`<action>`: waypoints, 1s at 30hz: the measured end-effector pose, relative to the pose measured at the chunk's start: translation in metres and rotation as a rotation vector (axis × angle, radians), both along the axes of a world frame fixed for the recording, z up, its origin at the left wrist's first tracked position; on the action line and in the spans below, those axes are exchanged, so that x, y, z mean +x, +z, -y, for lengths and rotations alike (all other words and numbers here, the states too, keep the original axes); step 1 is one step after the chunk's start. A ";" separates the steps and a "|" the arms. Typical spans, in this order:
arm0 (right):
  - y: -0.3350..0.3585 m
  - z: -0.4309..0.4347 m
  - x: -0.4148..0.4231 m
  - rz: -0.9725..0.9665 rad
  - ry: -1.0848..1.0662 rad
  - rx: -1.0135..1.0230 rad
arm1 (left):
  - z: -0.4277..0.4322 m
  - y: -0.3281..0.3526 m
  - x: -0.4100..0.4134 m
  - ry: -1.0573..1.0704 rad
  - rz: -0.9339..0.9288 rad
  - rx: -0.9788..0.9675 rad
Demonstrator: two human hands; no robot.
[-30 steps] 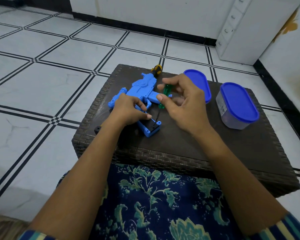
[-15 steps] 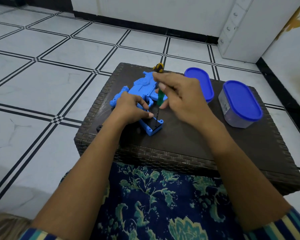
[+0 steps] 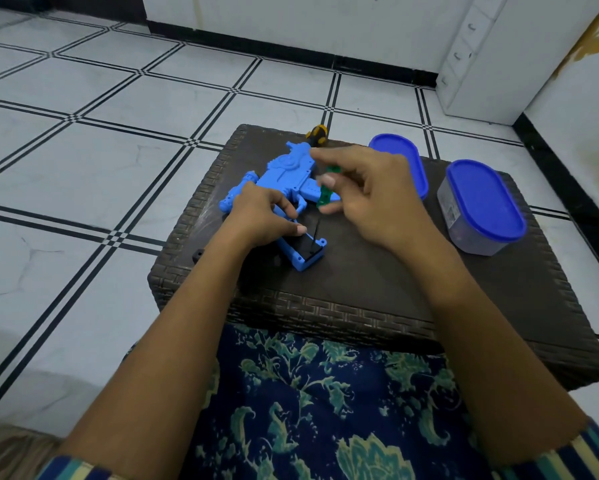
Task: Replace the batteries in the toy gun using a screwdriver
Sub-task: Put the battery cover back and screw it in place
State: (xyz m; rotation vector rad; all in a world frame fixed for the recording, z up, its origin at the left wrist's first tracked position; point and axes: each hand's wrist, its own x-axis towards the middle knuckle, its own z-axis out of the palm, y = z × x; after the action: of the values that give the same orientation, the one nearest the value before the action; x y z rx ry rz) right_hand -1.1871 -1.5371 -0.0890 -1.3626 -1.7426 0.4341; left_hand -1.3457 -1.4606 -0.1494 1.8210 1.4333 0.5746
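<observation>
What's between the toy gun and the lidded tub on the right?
Head view: the right hand, pinching the green screwdriver, fills the stretch from toy gun to lidded tub; behind it a blue lid lies flat on the table.

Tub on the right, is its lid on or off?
On: the blue lid sits flush over the top of the clear tub, with no gap showing.

Nothing legible shows here. The clear container with the blue lid, at two o'clock on the bench, carries a small printed label on its side. Its print is too small to read.
</observation>
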 end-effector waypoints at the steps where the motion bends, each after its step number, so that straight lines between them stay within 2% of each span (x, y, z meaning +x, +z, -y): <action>1: 0.002 0.001 0.002 0.024 -0.050 0.051 | 0.000 0.000 0.000 0.001 0.000 -0.002; 5: 0.001 -0.004 0.001 0.263 -0.242 0.191 | -0.001 0.000 0.000 -0.013 0.013 -0.002; 7: -0.001 -0.005 -0.007 0.443 -0.279 0.156 | -0.002 0.000 0.000 -0.019 0.020 -0.002; 9: -0.001 -0.004 -0.015 0.543 -0.289 0.078 | -0.002 -0.001 -0.001 -0.024 0.024 0.001; 11: 0.001 -0.005 -0.020 0.488 -0.236 0.036 | -0.003 -0.002 -0.001 -0.027 0.030 0.011; 15: -0.002 -0.005 -0.014 0.188 -0.037 -0.020 | -0.004 -0.004 -0.002 -0.034 0.034 0.027; 18: -0.005 -0.004 -0.005 0.070 -0.024 -0.053 | -0.005 -0.005 -0.002 -0.030 0.033 0.030; 20: -0.008 -0.005 -0.004 0.064 -0.103 0.033 | -0.004 -0.005 -0.002 -0.035 0.026 0.026; 22: -0.009 -0.007 -0.008 0.145 -0.154 0.090 | -0.004 -0.005 -0.002 -0.027 0.011 0.023; 25: -0.009 -0.008 -0.017 0.127 -0.028 -0.050 | -0.004 -0.007 -0.002 -0.018 0.011 0.032; 27: -0.009 -0.006 -0.015 0.119 0.025 -0.062 | -0.004 -0.007 -0.002 -0.021 0.016 0.027; 30: -0.009 -0.005 -0.011 0.078 -0.060 0.087 | -0.003 -0.005 -0.003 -0.022 0.017 0.010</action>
State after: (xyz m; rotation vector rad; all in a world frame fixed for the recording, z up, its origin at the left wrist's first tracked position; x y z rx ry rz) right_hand -1.1985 -1.5323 -0.0979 -1.3820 -1.7574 0.2720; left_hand -1.3485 -1.4579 -0.1539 1.8332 1.4002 0.5856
